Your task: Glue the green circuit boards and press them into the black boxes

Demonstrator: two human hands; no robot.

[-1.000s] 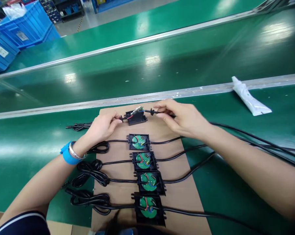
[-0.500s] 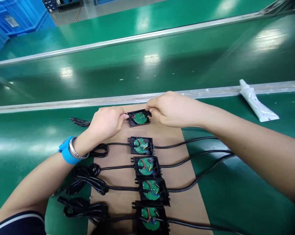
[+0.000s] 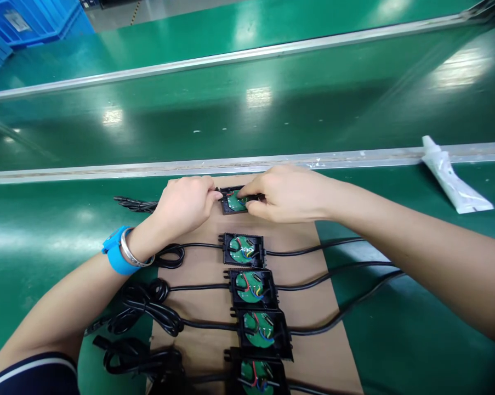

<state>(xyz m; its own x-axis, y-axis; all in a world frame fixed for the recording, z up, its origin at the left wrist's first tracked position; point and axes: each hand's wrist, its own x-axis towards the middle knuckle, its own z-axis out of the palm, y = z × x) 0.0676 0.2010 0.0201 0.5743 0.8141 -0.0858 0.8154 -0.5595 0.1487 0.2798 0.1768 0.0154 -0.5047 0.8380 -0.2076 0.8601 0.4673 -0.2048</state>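
At the far end of a row, a black plastic case (image 3: 227, 210) holds a round green circuit board (image 3: 233, 202) with a red wire. My left hand (image 3: 188, 204) pinches the left end of this case, where a cable enters; the exact grip is partly hidden. My right hand (image 3: 286, 195) is at its right end, index fingertip over the board and thumb at the near edge, covering that side. Nearer me lie several similar open cases, the closest being a black case (image 3: 260, 258) with its own wired board.
The cases rest on a brown cardboard sheet (image 3: 305, 299) on the green bench. Black cables run out on both sides, with coiled cables (image 3: 148, 304) at left. A white tube (image 3: 453, 178) lies at right. Blue crates (image 3: 45, 22) stand at the far left.
My right index finger has moved from the case's right end inward over the board. The case and both hands appear slightly further right, as the view has shifted a little.
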